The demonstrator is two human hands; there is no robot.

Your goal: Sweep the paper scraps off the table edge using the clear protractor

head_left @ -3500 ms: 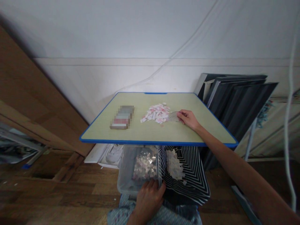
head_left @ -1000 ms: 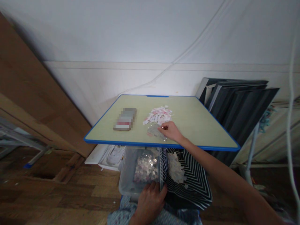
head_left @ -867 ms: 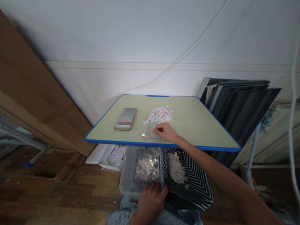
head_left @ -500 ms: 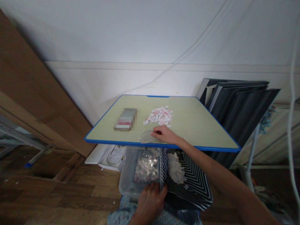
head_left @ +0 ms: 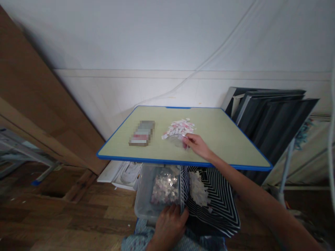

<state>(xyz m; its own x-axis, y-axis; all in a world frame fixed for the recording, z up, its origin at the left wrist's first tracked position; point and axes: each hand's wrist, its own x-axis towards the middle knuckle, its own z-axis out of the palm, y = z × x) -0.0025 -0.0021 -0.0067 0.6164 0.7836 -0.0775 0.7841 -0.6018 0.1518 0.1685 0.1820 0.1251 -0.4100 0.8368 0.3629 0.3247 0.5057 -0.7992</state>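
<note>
My right hand [head_left: 197, 145] is over the front part of the table, pinching a clear semicircular plastic protractor [head_left: 176, 140] by its right end. The protractor lies against the near side of a heap of small white and pink paper pieces [head_left: 181, 126]. Below the table edge, my left hand [head_left: 170, 221] is closed over the near right rim of a translucent plastic bin [head_left: 141, 204], beside the edge of a black-and-white striped cloth bag [head_left: 225, 209]. Shiny clear wrapping and pale pink pieces [head_left: 162, 191] sit in the bin. White scraps [head_left: 199, 190] lie in the bag.
The pale table [head_left: 222, 139] has a blue rim and stands against the wall. A pixelated rectangular object [head_left: 142, 133] lies at its left. Dark flat panels [head_left: 272, 118] lean at the right, a brown board [head_left: 44, 94] at the left. An open white box [head_left: 127, 176] is on the floor.
My right hand has moved from the front edge up and away, bringing the protractor to the paper heap. My left hand remains at the bin rim. The view has shifted slightly.
</note>
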